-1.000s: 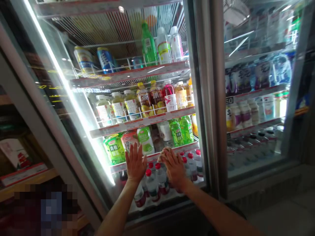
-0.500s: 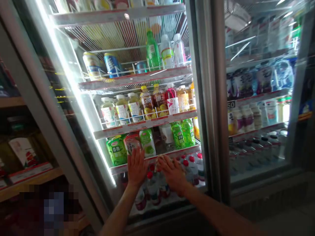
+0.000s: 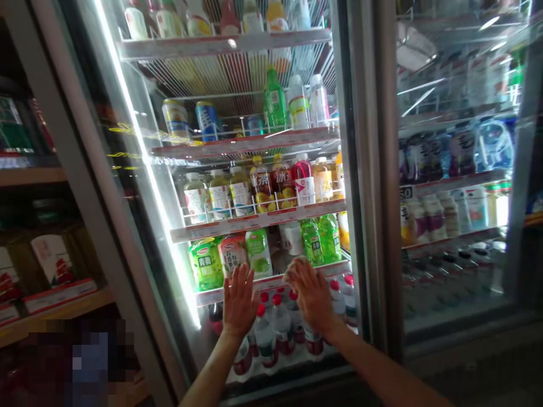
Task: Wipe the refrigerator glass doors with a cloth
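Observation:
My left hand [image 3: 238, 305] lies flat with its fingers spread against the glass door [image 3: 292, 362] of a lit drinks fridge. It covers part of the lower shelf edge, below a red tea carton [image 3: 232, 252]. My right hand [image 3: 316, 299] presses a crumpled, light-coloured cloth [image 3: 292, 270] to the same glass, its fingers bent over it. Behind the glass, near that hand, stand green bottles [image 3: 313, 242] and red-capped bottles [image 3: 278, 322]. Most of the cloth is hidden under the fingers.
A metal door frame [image 3: 373, 169] runs upright to the right, with a second glass-fronted fridge [image 3: 453, 282] of bottles beyond it. At the left, a wooden shelf [image 3: 85, 308] carries boxed goods. Several rows of drinks fill the lit shelves.
My right hand with the cloth has slid up and slightly right on the glass. My left hand stays in about the same place. The view has shifted a little.

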{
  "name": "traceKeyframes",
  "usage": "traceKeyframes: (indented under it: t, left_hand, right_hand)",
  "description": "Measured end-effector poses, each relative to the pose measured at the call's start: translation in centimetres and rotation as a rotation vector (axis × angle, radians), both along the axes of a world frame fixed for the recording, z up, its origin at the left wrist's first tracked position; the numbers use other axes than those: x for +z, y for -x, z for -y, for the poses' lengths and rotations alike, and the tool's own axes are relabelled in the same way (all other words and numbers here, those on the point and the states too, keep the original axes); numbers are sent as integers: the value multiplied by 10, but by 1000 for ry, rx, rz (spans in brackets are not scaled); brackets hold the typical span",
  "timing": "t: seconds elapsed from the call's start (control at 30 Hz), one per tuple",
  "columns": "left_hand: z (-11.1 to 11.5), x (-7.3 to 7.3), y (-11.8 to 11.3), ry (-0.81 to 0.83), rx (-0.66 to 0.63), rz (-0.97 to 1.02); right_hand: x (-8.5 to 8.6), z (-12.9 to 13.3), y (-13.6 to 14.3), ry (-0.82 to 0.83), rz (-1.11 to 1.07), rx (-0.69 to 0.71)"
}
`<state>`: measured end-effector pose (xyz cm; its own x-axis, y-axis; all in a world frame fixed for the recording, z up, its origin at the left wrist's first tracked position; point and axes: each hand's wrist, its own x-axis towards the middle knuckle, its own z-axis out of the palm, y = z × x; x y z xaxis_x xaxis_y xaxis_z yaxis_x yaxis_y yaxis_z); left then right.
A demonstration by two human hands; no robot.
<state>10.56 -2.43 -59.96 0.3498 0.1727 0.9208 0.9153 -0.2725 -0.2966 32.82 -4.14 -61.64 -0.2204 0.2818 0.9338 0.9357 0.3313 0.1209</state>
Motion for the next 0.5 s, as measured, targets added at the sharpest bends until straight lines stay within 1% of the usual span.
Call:
traceKeyframes:
  t: [0.03, 0.07, 0.1, 0.17, 0.27, 0.3, 0.33, 0.37, 0.4, 0.5]
  left_hand:
    - [1, 1, 1, -6, 4, -14]
    - [2, 2, 3, -13, 8, -32]
    - [2, 3, 5, -19, 12, -50]
    - [3, 4, 7, -26, 17, -75]
    - [3, 3, 6, -14, 10, -65]
    - [3, 2, 5, -12, 4, -53]
    - [2, 1, 3, -12, -3, -39]
    - [2, 0, 1, -13, -9, -23]
    - [1, 0, -1, -13, -14, -7]
    - [1, -1, -3, -7, -34, 21]
  right_hand:
    - [-4, 2, 9, 15, 48, 43]
    - [-6, 2, 12, 17, 73, 68]
    - [-7, 1, 8, 4, 68, 70]
    - [-4, -3, -17, -38, -21, 14]
    - [7, -12, -69, -122, -248, -141]
    - [11, -14, -80, -141, -304, -181]
    - [16, -16, -86, -157, -338, -203]
    - [19, -16, -85, -166, -349, -209]
    - [22, -16, -77, -163, -335, -199]
    - [19, -10, -32, -104, -194, -102]
